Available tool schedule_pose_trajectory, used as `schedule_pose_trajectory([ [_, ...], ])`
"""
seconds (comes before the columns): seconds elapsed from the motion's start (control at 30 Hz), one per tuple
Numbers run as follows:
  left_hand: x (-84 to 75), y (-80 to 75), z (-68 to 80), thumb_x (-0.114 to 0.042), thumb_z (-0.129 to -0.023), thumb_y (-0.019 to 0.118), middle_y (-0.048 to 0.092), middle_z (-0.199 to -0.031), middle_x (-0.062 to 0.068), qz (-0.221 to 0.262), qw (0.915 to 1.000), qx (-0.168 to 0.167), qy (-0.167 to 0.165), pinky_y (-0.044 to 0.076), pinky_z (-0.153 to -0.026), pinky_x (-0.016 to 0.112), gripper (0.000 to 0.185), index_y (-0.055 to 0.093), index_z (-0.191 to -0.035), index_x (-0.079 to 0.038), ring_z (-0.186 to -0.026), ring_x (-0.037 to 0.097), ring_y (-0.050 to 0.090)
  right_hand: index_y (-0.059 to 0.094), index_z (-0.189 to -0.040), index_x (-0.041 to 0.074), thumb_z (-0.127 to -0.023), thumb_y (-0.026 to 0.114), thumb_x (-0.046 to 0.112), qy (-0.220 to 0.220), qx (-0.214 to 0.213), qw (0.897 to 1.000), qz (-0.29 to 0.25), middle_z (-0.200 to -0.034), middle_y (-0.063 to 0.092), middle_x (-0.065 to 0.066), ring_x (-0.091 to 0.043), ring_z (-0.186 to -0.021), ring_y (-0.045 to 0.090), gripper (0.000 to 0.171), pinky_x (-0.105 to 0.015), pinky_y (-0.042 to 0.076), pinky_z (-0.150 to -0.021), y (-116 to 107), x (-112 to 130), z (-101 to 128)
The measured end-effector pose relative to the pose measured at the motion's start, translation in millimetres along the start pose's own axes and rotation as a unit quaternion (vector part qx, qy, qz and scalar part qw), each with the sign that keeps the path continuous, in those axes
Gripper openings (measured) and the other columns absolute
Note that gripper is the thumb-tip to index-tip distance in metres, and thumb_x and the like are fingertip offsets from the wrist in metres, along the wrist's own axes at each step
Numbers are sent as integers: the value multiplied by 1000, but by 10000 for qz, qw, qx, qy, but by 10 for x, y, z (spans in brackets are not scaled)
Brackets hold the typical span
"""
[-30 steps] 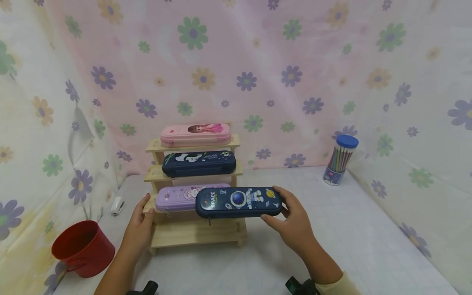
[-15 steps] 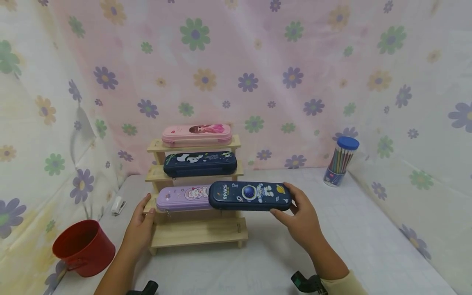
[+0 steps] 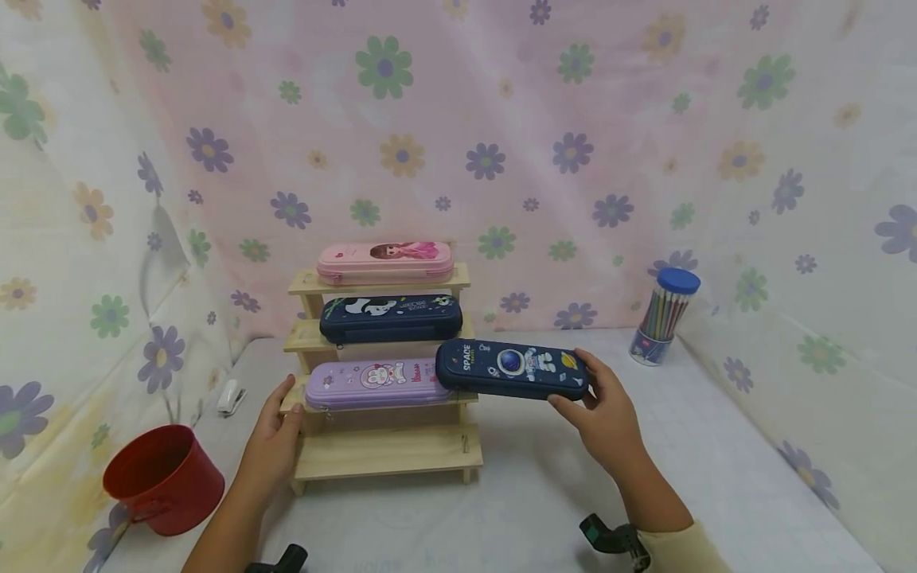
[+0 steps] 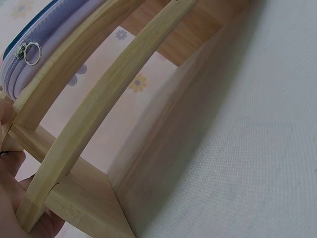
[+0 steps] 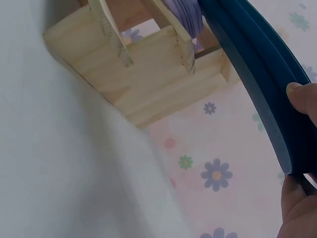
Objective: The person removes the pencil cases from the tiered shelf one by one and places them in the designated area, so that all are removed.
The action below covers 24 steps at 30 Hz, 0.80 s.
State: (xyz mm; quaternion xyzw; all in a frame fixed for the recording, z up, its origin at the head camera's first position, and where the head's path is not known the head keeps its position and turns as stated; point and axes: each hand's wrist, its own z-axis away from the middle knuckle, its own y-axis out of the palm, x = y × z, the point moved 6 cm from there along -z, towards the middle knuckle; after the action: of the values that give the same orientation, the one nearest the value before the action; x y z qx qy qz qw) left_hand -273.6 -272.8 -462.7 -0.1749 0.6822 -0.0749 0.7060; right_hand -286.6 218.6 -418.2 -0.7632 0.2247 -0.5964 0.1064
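My right hand [image 3: 605,410] grips the right end of a dark blue pencil case [image 3: 512,368] with a space and astronaut print, holding it up in the air. Its left end overlaps the right end of a purple pencil case [image 3: 372,385] in the head view. That purple case lies on the third tier of a wooden stepped rack [image 3: 387,452]. At the rack's left side, my left hand [image 3: 272,434] holds the end of that same tier, thumb in front. The left wrist view shows its fingers [image 4: 12,163] around the wooden side.
Higher tiers bear a navy panda pencil case [image 3: 390,318] and a pink pencil case [image 3: 387,263]. A red bucket [image 3: 165,481] stands at front left, with a small white object [image 3: 231,398] behind it. A blue-lidded tub of pencils [image 3: 662,318] stands at back right, near the flowered cloth.
My right hand has moved the space pencil case to the right and slightly up, tilting its right end lower. More of the purple case now shows. The left hand stays at the rack.
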Motion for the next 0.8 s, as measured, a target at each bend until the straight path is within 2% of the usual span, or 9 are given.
schedule_pose_trajectory([
  [0.2,1,1,3,-42,-114,33,6,-177,1,-13,10000,4,-46,17,-127,64,64,3,-170,-33,-163,32,9,32,-165,29,-90,84,39,315,41,9994,-146,-169,33,-9,-37,-152,41,92,-43,46,-110,-60,-73,-36],
  [0.43,28,0,8,-43,-114,32,4,-177,-3,-92,9998,-18,-202,15,-127,64,63,2,-169,-36,-163,31,7,30,-166,28,-91,84,39,629,369,9945,-751,-171,30,-9,-35,-154,37,93,-42,48,-108,-26,-326,-146],
  [0.8,30,6,0,-45,-114,32,4,-177,-4,-49,9994,24,-334,14,-127,64,63,1,-168,-40,-164,30,6,28,-166,29,-95,79,39,729,604,9922,-814,-173,26,-8,-36,-156,33,88,-44,45,-111,-126,-593,-251],
])
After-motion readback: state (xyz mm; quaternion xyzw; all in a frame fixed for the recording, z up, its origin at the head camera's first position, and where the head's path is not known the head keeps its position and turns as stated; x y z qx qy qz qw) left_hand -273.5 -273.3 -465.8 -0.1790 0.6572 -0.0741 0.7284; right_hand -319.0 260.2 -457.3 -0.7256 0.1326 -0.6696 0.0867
